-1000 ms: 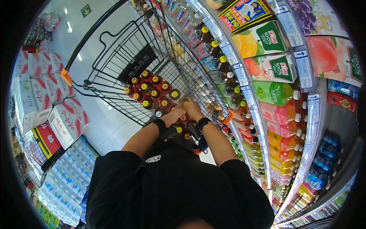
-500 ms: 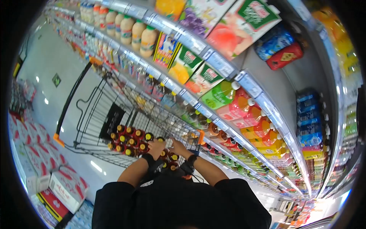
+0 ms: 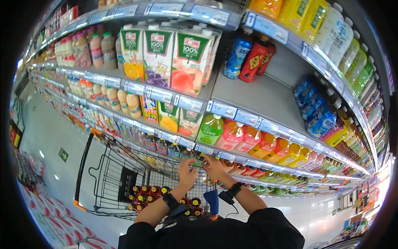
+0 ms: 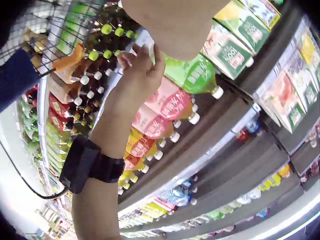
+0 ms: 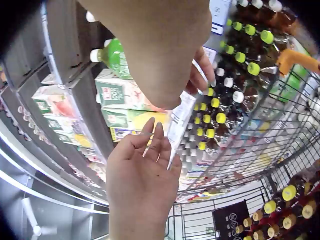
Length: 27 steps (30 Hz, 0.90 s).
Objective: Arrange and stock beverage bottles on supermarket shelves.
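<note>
Both hands are raised in front of the drink shelf, above the near end of the shopping cart (image 3: 105, 182). The left hand (image 3: 187, 172) has loosely bent fingers and holds nothing; in the right wrist view, the palm of this left hand (image 5: 145, 172) shows bare. Beside it, the right hand (image 3: 215, 168) reaches toward the shelf edge, fingers relaxed and nothing in them. Green-labelled bottles (image 3: 210, 129) and pink-labelled bottles (image 3: 231, 135) stand just beyond the hands. Inside the cart are several dark bottles with yellow and orange caps (image 5: 290, 192).
Juice cartons (image 3: 157, 52) line the shelf at upper left. Blue packs (image 3: 317, 112) sit on a shelf at right. Price labels run along the shelf edge (image 3: 248, 118). A dark blue piece (image 3: 211, 203) hangs by the near end of the cart. Stacked boxes (image 3: 54, 220) stand at lower left.
Both hands have come up from the bottles in the cart toward the shelf and moved apart. The head view has swung from the cart to face the shelves.
</note>
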Motion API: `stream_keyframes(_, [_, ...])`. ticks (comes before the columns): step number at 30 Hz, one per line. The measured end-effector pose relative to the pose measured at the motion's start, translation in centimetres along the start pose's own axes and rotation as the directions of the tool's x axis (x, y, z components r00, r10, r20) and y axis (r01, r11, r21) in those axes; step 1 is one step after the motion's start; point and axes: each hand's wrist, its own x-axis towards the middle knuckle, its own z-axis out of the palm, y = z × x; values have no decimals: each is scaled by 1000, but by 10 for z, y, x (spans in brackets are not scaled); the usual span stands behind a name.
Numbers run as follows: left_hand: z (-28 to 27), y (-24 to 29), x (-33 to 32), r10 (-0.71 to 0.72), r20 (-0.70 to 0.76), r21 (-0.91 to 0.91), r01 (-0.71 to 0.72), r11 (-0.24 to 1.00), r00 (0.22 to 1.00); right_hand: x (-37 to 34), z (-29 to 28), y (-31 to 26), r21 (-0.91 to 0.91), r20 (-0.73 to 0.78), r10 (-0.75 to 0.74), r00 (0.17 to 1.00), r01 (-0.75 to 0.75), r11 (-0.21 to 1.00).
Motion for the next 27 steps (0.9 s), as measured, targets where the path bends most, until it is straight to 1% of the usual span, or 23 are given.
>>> stream_keyframes(1, [-1,17,9,66,7,-30,-65,997,998,2,-12,-5,-20,-32,-56,998,56,998])
stream_keyframes(2, [-1,31,17,129,13,-60,-128,990,992,3,-21,-4,26,-94,-116,989,119,993])
stream_keyframes(3, [-1,47,24,189,20,-90,-186,978,982,3,-33,-8,-10,-138,-156,978,157,988])
stream_keyframes(4, [-2,70,33,227,21,-112,-223,968,974,4,-50,-18,-47,-179,-198,964,192,980])
stream_keyframes(5, [-2,90,42,225,29,-149,-218,964,974,6,-69,-27,-87,-218,-244,945,230,969])
stream_keyframes(6, [-1,109,49,223,38,-185,-213,959,974,7,-84,-32,-203,-314,-395,863,346,916])
stream_keyframes(7, [0,128,55,222,46,-220,-207,953,974,6,-101,-36,-251,-348,-442,827,372,894])
stream_keyframes(8, [2,146,61,286,10,-251,-275,928,958,4,-118,-40,-299,-380,-489,785,396,868])
stream_keyframes(9, [5,160,64,308,3,-260,-297,919,951,2,-135,-49,-345,-409,-532,742,413,842])
stream_keyframes(10, [8,173,67,331,-4,-268,-320,909,944,2,-155,-66,-336,-459,-561,689,450,827])
stream_keyframes(12, [17,196,77,370,-4,-284,-356,890,929,2,-191,-81,-423,-486,-603,632,434,796])
stream_keyframes(13, [25,204,87,386,-29,-300,-376,877,922,6,-207,-85,-465,-495,-625,603,424,777])
stream_keyframes(16, [55,226,129,406,-95,-351,-412,841,909,23,-252,-93,-346,-587,-549,595,429,835])
stream_keyframes(17, [67,233,147,400,-113,-371,-412,832,910,36,-264,-90,-303,-663,-515,543,434,848])
stream_keyframes(18, [78,241,165,500,-171,-238,-528,815,849,52,-273,-89,-256,-733,-471,491,442,859])
stream_keyframes(19, [88,247,181,598,-212,-95,-625,774,773,67,-285,-93,-111,-762,-359,540,437,893])
stream_keyframes(20, [97,248,192,640,-189,-18,-654,756,745,81,-296,-96,42,-770,-240,591,423,905])
stream_keyframes(22, [110,246,210,720,-135,140,-706,694,681,109,-318,-96,43,-707,-246,663,388,921])
stream_keyframes(25, [126,230,205,606,-138,174,-584,793,783,157,-338,-74,0,-586,-163,794,201,980])
stream_keyframes(27, [128,230,207,585,-169,174,-560,810,793,184,-347,-62,-58,-600,-170,782,170,984])
